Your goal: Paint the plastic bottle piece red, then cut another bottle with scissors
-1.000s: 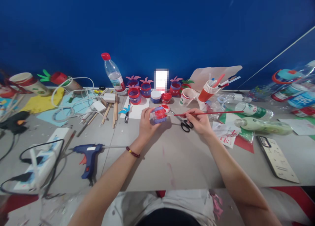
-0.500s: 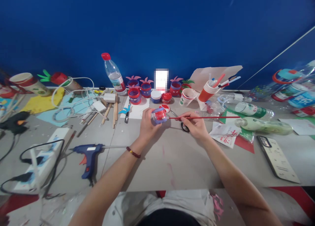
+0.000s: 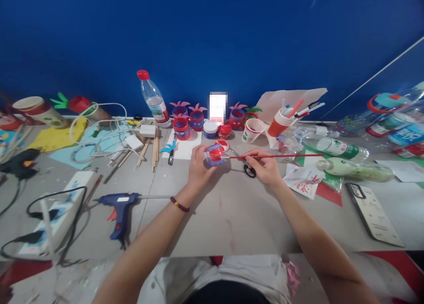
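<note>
My left hand [image 3: 198,169] is wrapped round a small clear plastic cup [image 3: 214,155] with blue bands and red paint, held above the grey table [image 3: 212,215]. My right hand [image 3: 264,165] pinches a long thin red paintbrush [image 3: 281,155]. The brush lies level, and its tip touches the cup's right side. Black scissors [image 3: 248,168] lie on the table under my right hand. An open red paint pot [image 3: 224,145] sits just behind the cup.
Painted blue and red cups [image 3: 196,120], paint jars [image 3: 210,129] and a water bottle [image 3: 153,99] stand at the back. A blue glue gun [image 3: 119,208] and power strip [image 3: 46,224] lie left. Bottles [image 3: 354,169], a cup of pens [image 3: 281,121] and a phone [image 3: 372,213] lie right.
My right hand has drawn a little left and nearer the cup, keeping the brush tip on it. The cup has turned slightly in my left hand.
</note>
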### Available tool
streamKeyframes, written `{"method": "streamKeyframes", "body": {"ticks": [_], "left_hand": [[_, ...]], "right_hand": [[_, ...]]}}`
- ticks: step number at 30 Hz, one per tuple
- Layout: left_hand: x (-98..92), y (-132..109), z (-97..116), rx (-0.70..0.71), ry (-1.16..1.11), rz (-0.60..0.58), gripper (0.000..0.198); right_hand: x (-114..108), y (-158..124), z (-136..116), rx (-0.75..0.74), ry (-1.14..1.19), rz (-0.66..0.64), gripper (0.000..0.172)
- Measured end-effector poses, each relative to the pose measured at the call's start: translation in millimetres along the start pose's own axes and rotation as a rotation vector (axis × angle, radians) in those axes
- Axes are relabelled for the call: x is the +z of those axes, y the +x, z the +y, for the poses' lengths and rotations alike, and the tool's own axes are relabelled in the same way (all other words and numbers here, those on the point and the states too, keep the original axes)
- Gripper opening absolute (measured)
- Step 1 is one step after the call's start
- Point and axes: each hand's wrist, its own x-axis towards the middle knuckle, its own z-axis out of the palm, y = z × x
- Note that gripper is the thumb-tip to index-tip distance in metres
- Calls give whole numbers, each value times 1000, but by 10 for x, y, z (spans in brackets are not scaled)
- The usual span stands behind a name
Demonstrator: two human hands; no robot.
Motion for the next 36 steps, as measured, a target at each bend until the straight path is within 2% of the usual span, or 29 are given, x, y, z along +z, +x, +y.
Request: {"method": "streamKeyframes", "body": {"ticks": [4, 11, 15, 21, 28, 36], "left_hand": [[-4, 7, 16, -34, -17, 12, 58], [-14, 25, -4, 35, -25, 30, 56], [12, 9, -35, 82, -22, -16, 56], [47, -12, -48, 78, 20, -39, 58], [22, 1, -43, 54, 1, 0, 57], [-4, 15, -1, -8, -20, 18, 58]], "right_hand": [[-57, 40, -3, 4, 20, 22, 29], [-154, 73, 110, -27, 17, 74, 28], [-65, 5, 102, -3, 77, 37, 27], [62, -45, 31, 12, 41, -50, 31], [-12, 26, -18, -32, 10, 21, 29], [-154, 114, 158, -15, 27, 80, 29]]}}
